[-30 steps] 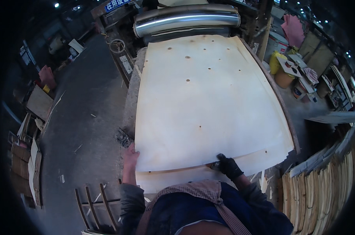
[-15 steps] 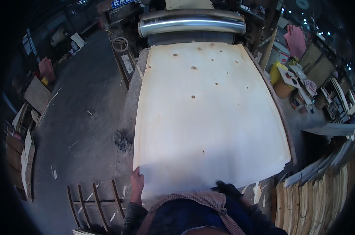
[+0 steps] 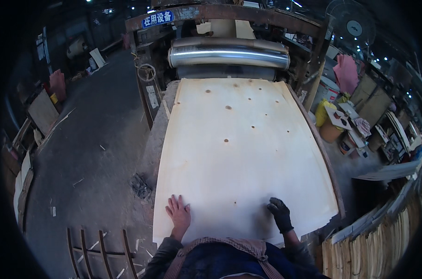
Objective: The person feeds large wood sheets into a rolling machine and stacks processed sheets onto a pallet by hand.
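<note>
A large pale wood veneer sheet (image 3: pixel 241 153) with small knot holes lies flat on a long table, reaching from me to a steel roller machine (image 3: pixel 228 55) at the far end. My left hand (image 3: pixel 179 213), bare, rests palm down with fingers spread on the sheet's near left part. In a black glove, my right hand (image 3: pixel 280 213) presses flat on the sheet's near right part. Neither hand grips anything.
A grey concrete floor (image 3: pixel 94 153) with scraps runs along the left. A wooden rack (image 3: pixel 99 249) lies at lower left. Stacked veneer strips (image 3: pixel 383 242) stand at lower right. Yellow buckets (image 3: pixel 326 121) and clutter sit right of the table.
Both hands went from the sheet's near edge onto its top surface, now lying flat. The view has tipped up toward the roller.
</note>
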Demonstrator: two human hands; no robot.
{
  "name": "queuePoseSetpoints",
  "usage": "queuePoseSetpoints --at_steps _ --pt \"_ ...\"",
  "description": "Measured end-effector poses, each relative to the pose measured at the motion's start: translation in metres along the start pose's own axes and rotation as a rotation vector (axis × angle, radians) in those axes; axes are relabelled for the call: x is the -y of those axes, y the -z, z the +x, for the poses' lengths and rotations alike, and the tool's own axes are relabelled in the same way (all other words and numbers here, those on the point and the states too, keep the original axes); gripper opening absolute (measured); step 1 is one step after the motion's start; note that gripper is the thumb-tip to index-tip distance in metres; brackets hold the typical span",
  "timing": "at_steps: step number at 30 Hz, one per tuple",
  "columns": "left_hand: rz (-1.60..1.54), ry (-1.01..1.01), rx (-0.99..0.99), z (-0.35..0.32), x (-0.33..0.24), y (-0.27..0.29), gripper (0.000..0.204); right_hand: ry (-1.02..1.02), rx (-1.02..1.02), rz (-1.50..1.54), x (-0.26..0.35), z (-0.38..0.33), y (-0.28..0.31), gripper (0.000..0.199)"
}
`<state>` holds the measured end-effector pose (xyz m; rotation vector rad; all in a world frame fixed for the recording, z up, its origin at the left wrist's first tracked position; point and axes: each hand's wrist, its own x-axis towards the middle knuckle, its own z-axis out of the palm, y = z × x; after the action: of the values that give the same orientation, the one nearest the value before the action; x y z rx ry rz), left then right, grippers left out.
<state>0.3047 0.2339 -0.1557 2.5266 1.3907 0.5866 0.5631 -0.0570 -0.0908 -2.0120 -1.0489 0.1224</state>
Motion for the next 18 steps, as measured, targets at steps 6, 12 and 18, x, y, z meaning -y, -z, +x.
queuePoseSetpoints --at_steps 6,12,18 --pt "0.087 0.003 -0.012 0.006 -0.016 0.0 0.053 -0.026 -0.119 -0.456 -0.021 0.04 -0.052 0.047" --pt "0.131 0.023 0.014 0.002 -0.025 0.012 0.052 -0.029 -0.077 -0.544 -0.017 0.037 -0.056 0.049" --pt "0.157 0.046 0.045 0.007 -0.028 0.009 0.052 -0.036 -0.083 -0.565 -0.013 0.039 -0.055 0.05"
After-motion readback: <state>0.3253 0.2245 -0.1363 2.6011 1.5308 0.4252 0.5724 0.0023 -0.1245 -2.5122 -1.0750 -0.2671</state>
